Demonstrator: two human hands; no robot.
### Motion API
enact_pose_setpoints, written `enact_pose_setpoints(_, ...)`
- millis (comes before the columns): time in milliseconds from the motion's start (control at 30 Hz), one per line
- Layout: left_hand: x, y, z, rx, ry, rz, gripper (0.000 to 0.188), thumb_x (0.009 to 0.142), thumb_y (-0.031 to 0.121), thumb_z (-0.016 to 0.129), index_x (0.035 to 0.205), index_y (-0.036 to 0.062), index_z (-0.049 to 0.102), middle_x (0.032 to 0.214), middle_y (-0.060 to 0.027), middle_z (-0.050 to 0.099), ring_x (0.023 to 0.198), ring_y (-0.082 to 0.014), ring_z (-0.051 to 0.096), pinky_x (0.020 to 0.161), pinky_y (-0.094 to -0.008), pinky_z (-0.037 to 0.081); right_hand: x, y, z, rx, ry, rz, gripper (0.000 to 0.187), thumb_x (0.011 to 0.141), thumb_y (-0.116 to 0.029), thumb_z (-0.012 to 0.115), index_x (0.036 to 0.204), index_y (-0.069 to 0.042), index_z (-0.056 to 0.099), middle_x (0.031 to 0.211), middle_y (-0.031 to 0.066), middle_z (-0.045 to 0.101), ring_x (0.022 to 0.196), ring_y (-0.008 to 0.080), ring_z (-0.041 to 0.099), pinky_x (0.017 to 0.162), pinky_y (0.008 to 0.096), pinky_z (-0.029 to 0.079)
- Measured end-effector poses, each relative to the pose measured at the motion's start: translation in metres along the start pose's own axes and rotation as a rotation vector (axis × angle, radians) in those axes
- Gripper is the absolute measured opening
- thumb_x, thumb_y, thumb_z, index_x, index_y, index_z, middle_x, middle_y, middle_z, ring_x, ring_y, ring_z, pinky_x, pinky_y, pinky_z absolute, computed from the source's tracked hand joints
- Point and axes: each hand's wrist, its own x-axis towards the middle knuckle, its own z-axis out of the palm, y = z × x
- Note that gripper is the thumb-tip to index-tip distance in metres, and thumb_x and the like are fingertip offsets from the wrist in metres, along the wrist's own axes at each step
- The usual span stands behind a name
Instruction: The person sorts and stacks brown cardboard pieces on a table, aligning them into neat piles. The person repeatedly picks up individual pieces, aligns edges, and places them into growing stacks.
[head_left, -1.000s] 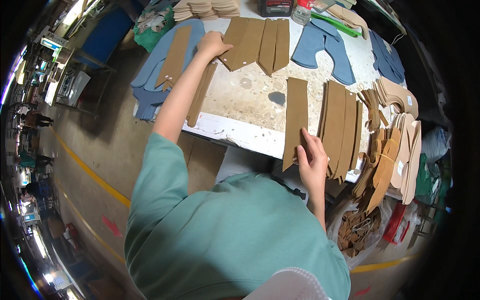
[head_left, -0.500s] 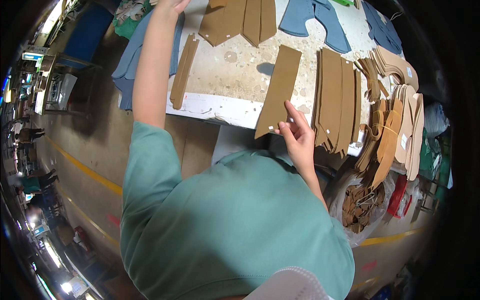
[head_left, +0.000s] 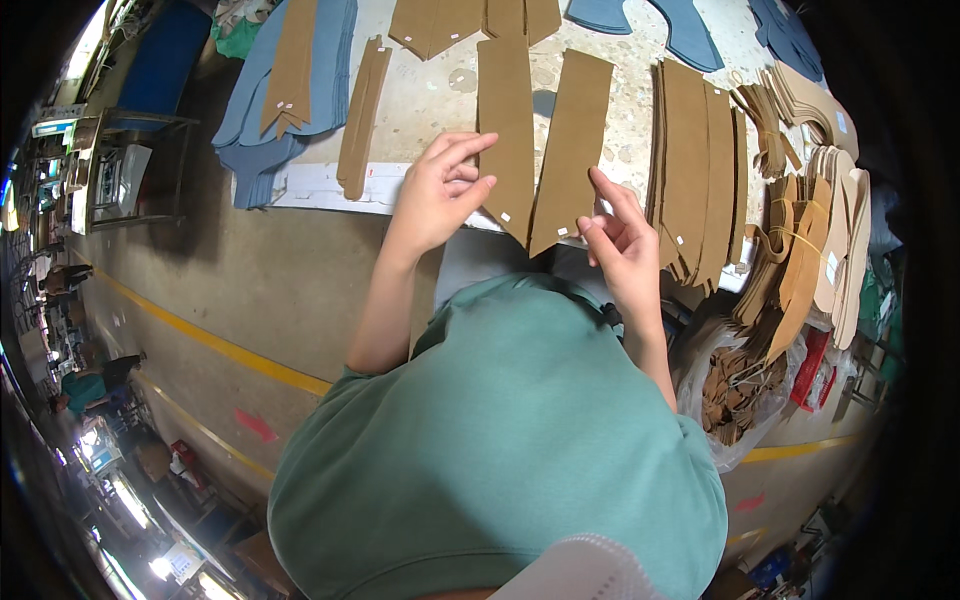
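Two long brown flat pieces with pointed lower ends lie side by side across the table's near edge: a left brown panel (head_left: 509, 130) and a right brown panel (head_left: 577, 135). Each has a small white sticker by its near tip. My left hand (head_left: 440, 195) is at the left panel's outer edge, with thumb and index fingertips apart on its surface and the other fingers curled. On the other side, my right hand (head_left: 628, 240) has thumb and index spread along the right panel's outer edge. Neither hand shows a pinch.
Brown strips (head_left: 690, 170) stand stacked to the right, beside tan bundles (head_left: 800, 250). At left are a narrow brown bundle (head_left: 362, 125) and a blue stack (head_left: 330, 75) bearing brown pieces (head_left: 290, 70). A plastic bag of brown scraps (head_left: 735, 395) sits below the table's right end.
My left hand has come from the far left to the middle. A second brown panel now lies beside the first. My right hand stays at its panel; the view has shifted slightly.
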Motion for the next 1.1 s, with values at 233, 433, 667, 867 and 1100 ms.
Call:
enact_pose_setpoints(233, -0.018, 0.009, -0.009, 0.07, -0.034, -0.029, 0.049, 0.086, -0.006, 0.061, 0.134, 0.0055, 0.059, 0.13, -0.0051, 0.049, 0.091, -0.0073, 0.054, 0.08, -0.0199, 0.052, -0.001, 0.001, -0.006, -0.123, -0.093, -0.033, 0.054, 0.087, 0.007, 0.061, 0.139, -0.005, 0.054, 0.122, 0.0032, 0.053, 0.075, 0.0036, 0.051, 0.062, 0.0173, 0.046)
enact_pose_setpoints(433, -0.023, 0.017, 0.0, 0.283, 0.032, -0.01, 0.05, 0.084, 0.0, 0.069, 0.133, 0.0067, 0.06, 0.129, -0.0075, 0.05, 0.094, -0.012, 0.055, 0.083, -0.0237, 0.052, -0.003, -0.012, -0.002, -0.422, -0.123, -0.007, 0.048, 0.087, 0.002, 0.064, 0.134, -0.003, 0.057, 0.115, 0.008, 0.057, 0.077, 0.0121, 0.055, 0.068, 0.0247, 0.048)
enact_pose_setpoints(667, 0.034, 0.017, 0.02, 0.95, -0.075, 0.515, 0.102, 0.067, 0.038, 0.082, 0.153, 0.0135, 0.031, 0.156, -0.0107, 0.032, 0.146, -0.033, 0.026, 0.118, -0.0577, 0.018, 0.003, -0.011, 0.018, -1.046, -0.124, -0.448, 0.052, 0.093, -0.028, 0.061, 0.132, 0.006, 0.053, 0.137, 0.0196, 0.051, 0.13, 0.0328, 0.046, 0.107, 0.0456, 0.037)
enact_pose_setpoints(867, 0.046, 0.001, 0.029, 0.984, -0.202, 0.315, 0.118, 0.061, 0.04, 0.083, 0.156, 0.0108, 0.019, 0.163, -0.0061, 0.018, 0.151, -0.0272, 0.014, 0.118, -0.0625, 0.006, 0.039, 0.0, 0.04, -1.151, -0.075, -0.406, 0.073, 0.097, -0.049, 0.049, 0.142, 0.008, 0.041, 0.153, 0.0221, 0.034, 0.144, 0.033, 0.031, 0.117, 0.0522, 0.021)
enact_pose_setpoints(1100, 0.043, 0.005, 0.03, 1.004, -0.189, 0.243, 0.13, 0.051, 0.045, 0.086, 0.156, 0.0093, 0.018, 0.162, -0.005, 0.019, 0.151, -0.0273, 0.014, 0.117, -0.0644, 0.008, 0.003, -0.008, 0.028, -1.059, -0.283, -0.268, 0.076, 0.096, -0.05, 0.049, 0.146, 0.006, 0.036, 0.157, 0.0205, 0.028, 0.147, 0.0328, 0.024, 0.118, 0.0538, 0.016)
